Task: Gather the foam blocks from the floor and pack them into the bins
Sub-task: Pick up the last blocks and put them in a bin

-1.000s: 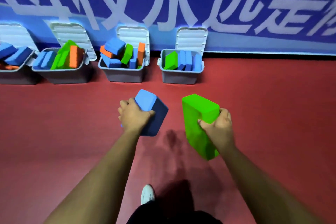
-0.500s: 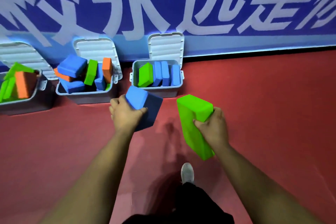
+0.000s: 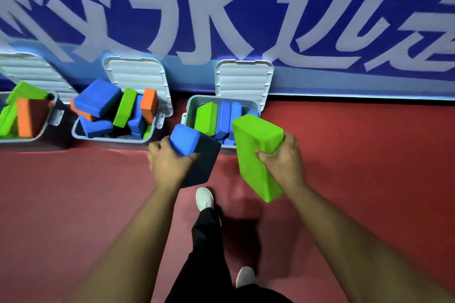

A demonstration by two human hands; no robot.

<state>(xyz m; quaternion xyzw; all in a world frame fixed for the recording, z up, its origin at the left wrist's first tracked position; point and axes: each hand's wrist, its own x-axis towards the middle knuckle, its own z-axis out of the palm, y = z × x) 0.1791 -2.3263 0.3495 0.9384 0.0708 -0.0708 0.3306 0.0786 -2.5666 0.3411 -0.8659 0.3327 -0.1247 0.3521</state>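
Foam blocks mostly binned, by look of it. Left hand (image 3: pixel 170 162) curled round blue block (image 3: pixel 197 155), right hand (image 3: pixel 283 157) gripping green block (image 3: pixel 253 145), both held just in front of rightmost bin (image 3: pixel 189 108), not dropped in yet. That bin part full; middle bin (image 3: pixel 108 140) and left bin (image 3: pixel 56 135) heaped. No loose blocks on visible floor (image 3: pixel 369 155). Guessing near end, can't see rest of room.

Three bins (image 3: pixel 59 140) (image 3: pixel 110 139) (image 3: pixel 189 109), two hands (image 3: pixel 170 163) (image 3: pixel 283 158), two held blocks (image 3: pixel 184 140) (image 3: pixel 256 135).
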